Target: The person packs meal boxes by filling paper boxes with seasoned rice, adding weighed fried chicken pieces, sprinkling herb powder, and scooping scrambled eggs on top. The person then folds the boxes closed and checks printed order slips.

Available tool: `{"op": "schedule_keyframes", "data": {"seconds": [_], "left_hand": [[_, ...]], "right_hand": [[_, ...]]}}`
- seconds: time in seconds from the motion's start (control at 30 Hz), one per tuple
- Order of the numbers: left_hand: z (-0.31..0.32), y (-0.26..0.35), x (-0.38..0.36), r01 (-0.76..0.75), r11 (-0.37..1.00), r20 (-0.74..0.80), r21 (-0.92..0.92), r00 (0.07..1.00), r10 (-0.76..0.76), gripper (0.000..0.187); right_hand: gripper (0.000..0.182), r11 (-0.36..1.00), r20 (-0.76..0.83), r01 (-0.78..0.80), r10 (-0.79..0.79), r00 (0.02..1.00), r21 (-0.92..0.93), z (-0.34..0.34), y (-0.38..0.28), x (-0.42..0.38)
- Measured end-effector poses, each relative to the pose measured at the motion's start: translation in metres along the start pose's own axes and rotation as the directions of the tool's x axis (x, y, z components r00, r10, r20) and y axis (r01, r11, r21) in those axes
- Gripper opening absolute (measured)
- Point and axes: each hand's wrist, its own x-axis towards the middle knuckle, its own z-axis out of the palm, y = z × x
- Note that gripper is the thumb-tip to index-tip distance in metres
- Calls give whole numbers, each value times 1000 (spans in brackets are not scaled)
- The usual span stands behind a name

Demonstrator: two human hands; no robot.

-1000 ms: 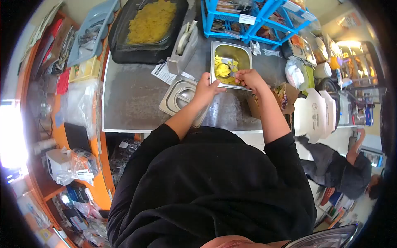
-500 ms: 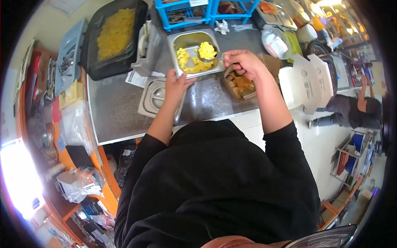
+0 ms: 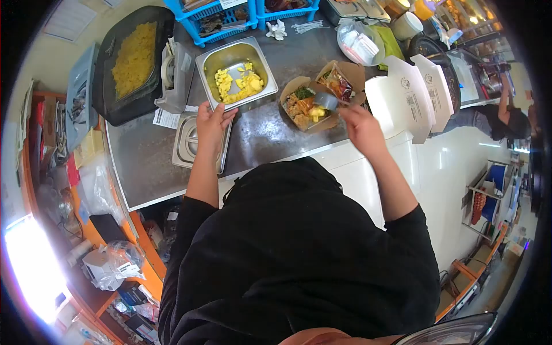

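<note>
My left hand (image 3: 211, 122) grips the near rim of a square steel pan (image 3: 265, 68), thumb on top. Yellow chopped pieces, like scrambled egg (image 3: 244, 86), lie on its floor. In my right hand (image 3: 361, 127), closed round the handle, a small grey scoop (image 3: 325, 102) is tipped over a brown cardboard food box (image 3: 286, 110). Beneath the scoop is a little heap of yellow pieces (image 3: 317, 114), beside browned chunks (image 3: 299, 106) and chopped greens (image 3: 303, 92). The box's open lid holds a clear packet of red sauce (image 3: 338, 85).
A steel lid (image 3: 185, 141) lies left of my left forearm. Further left stand a grey holder (image 3: 178, 80) and a black tray (image 3: 103, 109) of yellow food. White cartons (image 3: 402, 98) stand right, blue baskets (image 3: 215, 29) behind. Another person (image 3: 503, 121) is at far right.
My right hand has moved the loaded scoop from above the pan to the box and tipped it, and yellow pieces now lie there. My left hand stays on the pan's rim.
</note>
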Motion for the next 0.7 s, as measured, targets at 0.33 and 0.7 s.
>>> {"op": "schedule_keyframes", "data": {"seconds": [0.33, 0.7], "left_hand": [[1, 3, -1, 4, 1000, 28, -19, 1000, -3, 25], [-7, -15, -6, -19, 999, 70, -46, 997, 22, 28]], "right_hand": [[30, 998, -76, -56, 57, 995, 25, 12, 3, -17], [20, 955, 30, 4, -14, 999, 297, 1, -92, 102]]}}
